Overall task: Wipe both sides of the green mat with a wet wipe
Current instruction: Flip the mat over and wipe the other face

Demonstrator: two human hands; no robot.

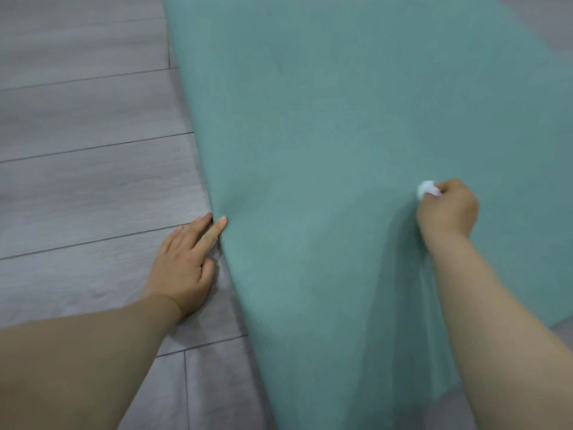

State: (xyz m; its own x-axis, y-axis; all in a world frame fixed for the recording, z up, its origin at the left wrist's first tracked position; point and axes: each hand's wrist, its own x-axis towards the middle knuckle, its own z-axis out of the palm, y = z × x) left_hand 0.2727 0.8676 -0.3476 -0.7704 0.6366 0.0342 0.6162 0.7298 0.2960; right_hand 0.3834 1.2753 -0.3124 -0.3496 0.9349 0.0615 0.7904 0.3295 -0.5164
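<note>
The left hand lies flat, palm down, fingers straight and pointing forward; its forearm reaches in from the lower left. The right hand is fisted, knuckles up, pinching a white wad; its forearm extends from the lower right.

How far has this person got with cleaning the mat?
Nothing shows as finished: the green mat has no visible wet streaks to prove how much is wiped. In hand: the right hand holds a balled white wet wipe against the mat's upper face, while the left hand rests on the grey floor at the mat's edge. Left: apparently the rest of this face, then the underside.
</note>
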